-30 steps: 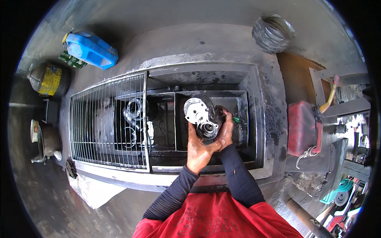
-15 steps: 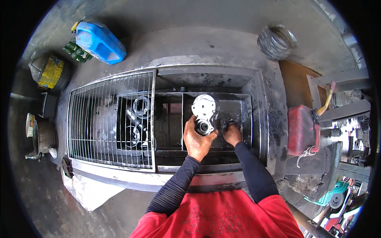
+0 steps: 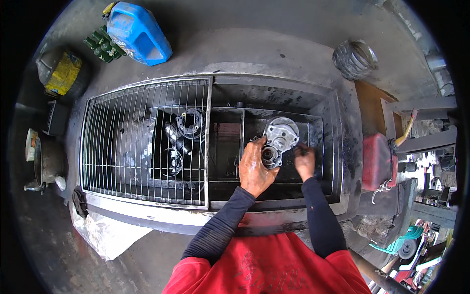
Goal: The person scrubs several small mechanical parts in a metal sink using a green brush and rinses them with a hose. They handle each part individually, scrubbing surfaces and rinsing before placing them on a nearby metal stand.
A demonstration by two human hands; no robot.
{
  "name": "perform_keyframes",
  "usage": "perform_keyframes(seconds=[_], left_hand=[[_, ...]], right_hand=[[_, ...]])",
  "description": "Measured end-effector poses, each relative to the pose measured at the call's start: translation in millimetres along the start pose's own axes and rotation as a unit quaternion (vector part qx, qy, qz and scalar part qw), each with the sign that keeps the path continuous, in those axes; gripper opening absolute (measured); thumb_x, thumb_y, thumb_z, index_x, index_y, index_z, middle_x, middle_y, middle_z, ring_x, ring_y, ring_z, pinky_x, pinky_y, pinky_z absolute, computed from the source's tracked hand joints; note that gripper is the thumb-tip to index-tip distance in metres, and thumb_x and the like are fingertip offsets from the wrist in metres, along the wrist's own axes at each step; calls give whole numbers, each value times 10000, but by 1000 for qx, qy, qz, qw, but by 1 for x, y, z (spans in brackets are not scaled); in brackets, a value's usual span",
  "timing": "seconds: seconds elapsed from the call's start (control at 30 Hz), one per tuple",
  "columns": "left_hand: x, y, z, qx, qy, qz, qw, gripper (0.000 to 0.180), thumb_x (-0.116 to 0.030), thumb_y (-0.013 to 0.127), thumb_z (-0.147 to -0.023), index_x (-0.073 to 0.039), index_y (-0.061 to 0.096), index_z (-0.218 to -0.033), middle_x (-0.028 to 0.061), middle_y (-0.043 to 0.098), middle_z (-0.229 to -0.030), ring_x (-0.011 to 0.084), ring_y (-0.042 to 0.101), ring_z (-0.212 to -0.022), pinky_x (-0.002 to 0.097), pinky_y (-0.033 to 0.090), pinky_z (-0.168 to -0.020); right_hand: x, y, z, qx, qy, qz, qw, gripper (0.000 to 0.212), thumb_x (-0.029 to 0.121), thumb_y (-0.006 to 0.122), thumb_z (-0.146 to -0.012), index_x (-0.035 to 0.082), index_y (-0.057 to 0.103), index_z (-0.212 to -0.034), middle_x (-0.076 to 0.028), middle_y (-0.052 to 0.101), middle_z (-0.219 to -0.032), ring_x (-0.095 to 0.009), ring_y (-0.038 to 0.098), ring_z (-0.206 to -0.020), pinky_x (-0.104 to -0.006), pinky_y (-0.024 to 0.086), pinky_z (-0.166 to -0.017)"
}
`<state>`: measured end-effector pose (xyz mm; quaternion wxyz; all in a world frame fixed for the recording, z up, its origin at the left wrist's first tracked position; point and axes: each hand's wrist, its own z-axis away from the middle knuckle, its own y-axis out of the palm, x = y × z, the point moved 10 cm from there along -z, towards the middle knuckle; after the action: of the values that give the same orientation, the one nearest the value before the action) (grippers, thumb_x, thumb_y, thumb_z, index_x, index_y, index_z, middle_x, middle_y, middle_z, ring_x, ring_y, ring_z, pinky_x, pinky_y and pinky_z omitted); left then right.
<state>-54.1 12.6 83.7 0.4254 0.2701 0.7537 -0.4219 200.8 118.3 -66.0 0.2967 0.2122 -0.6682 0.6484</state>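
Above the basin (image 3: 330, 147), left grip (image 3: 255, 169) clasps a casting (image 3: 282, 131); right grip (image 3: 305, 163) partly obscured, can't tell.

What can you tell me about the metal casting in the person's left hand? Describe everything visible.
The metal casting is silvery grey, with a shiny surface and darker patches. Its broad, rounded end has small dark holes; its narrower end has a ring-shaped opening, dark inside. It slants, broad end toward the picture's upper right. The left hand grips the narrower end over the basin. The right hand is close by; whether it touches is unclear.
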Motion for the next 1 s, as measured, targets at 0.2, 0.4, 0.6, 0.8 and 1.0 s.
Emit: perform_keyframes(seconds=[0.2,0.4,0.6,0.8,1.0], left_hand=[[-8,-9,-2,7,91,-8,996,774,-42,857,-529,-27,568,-1246,164,617,-1141,382,618,-1073,431,518,-931],[-2,14,-12,80,88,-60,991,745,-68,849,-526,-15,577,-1217,161,587,-1059,379,594,-993,441,512,-867],[-9,48,-12,154,157,-175,960,696,-99,795,-486,6,609,-1148,152,540,-1014,369,529,-992,448,463,-850],[-8,61,-16,135,190,-191,954,605,-160,816,-498,19,611,-1039,159,571,-990,373,549,-977,439,464,-913],[80,83,-35,193,-159,48,967,595,-191,838,-615,60,659,-1124,189,703,-1078,305,655,-1056,383,509,-938]], right_hand=[[-44,54,18,188,46,-33,981,248,219,660,-853,41,726,-1012,-251,724,-965,-437,688,-1003,-453,554,-869],[17,51,45,380,35,5,924,354,301,696,-876,-13,685,-1037,-174,745,-899,-374,721,-807,-435,562,-765],[113,-49,62,189,-4,-358,914,83,74,611,-962,4,655,-970,-62,680,-798,-139,679,-653,-273,545,-570],[25,-74,24,46,26,-31,998,222,173,685,-818,-44,637,-813,-177,715,-846,-325,710,-750,-387,554,-681],[64,-101,2,89,-46,48,994,474,404,747,-892,-17,698,-1105,-178,731,-975,-339,712,-903,-413,551,-821]])
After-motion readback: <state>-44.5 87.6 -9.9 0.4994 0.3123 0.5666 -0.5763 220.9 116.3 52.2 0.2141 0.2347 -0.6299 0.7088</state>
